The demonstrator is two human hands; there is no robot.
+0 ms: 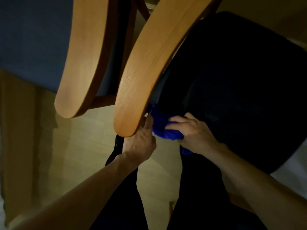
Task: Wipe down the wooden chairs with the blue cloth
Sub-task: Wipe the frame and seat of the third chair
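Under near tip of curved light-wood chair backrest: right hand grip clamped on bunched blue cloth; left hand grip pinches tip; backrest's long axis runs up-right, away from cloth.

Dim warm light, deep shadow right, soft blur, wide-angle bend at edges.

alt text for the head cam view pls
Seen from above, a person's right hand presses a bunched blue cloth beside the nearer wooden chair's backrest, while the left hand grips its end. A second wooden chair stands alongside.
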